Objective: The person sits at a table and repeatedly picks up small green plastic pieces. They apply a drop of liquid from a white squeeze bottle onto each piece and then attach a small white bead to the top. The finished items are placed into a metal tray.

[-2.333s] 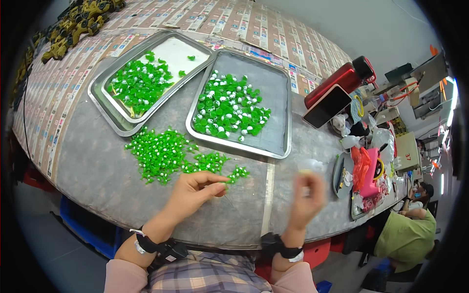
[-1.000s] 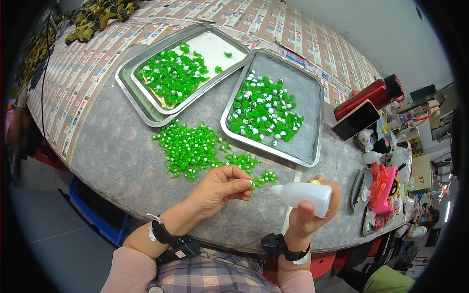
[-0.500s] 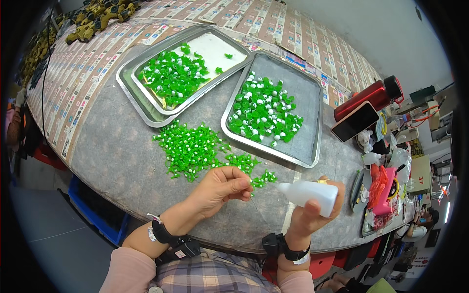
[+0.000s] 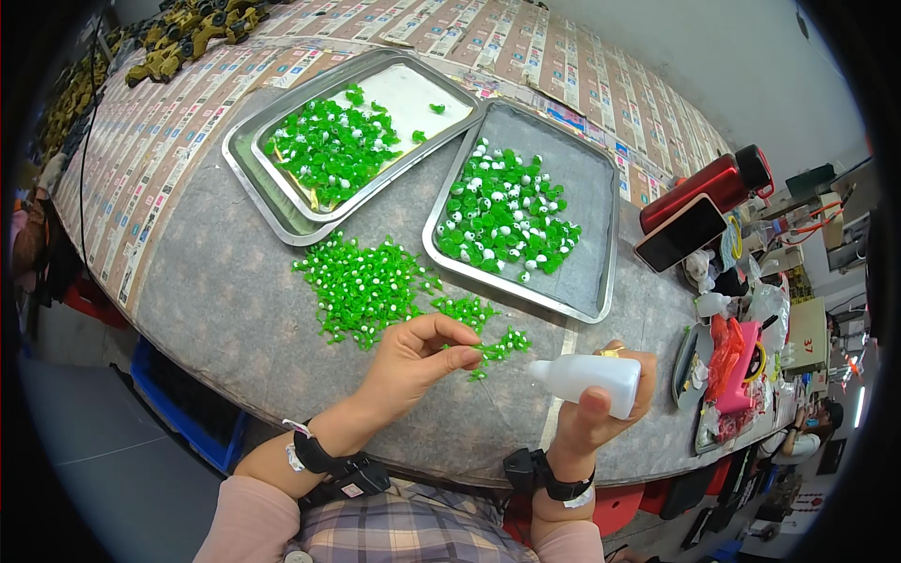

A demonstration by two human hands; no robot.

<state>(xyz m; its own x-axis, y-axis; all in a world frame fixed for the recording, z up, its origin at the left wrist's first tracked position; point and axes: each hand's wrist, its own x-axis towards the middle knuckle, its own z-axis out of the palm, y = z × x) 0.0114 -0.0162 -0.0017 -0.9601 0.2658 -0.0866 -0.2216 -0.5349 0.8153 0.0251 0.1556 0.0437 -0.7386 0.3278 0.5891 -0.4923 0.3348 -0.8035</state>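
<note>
My left hand (image 4: 413, 361) pinches at the near edge of a small scatter of green-and-white plastic pieces (image 4: 511, 342); one small green piece shows at the thumb and index tips. In my right hand (image 4: 610, 418) lies a translucent white squeeze bottle (image 4: 587, 378), tilted on its side with its narrow nozzle pointing left. Just below my left fingertips a single green piece (image 4: 477, 375) rests on the grey table cover. Beyond that hand spreads a larger heap of small green pieces with white dots (image 4: 366, 286).
Two metal trays hold green-and-white eyeball-like pieces: the left tray (image 4: 246, 174) and the right tray (image 4: 612, 235). A red bottle (image 4: 694, 197) and a dark phone (image 4: 682, 233) stand at right, near a pink holder (image 4: 744, 368) and clutter. Brown-yellow items (image 4: 192, 38) pile up far left.
My left fingertips have shifted slightly, from a closed pinch to a looser one at the small scatter's edge. The squeeze bottle has moved a little left and lies more level.
</note>
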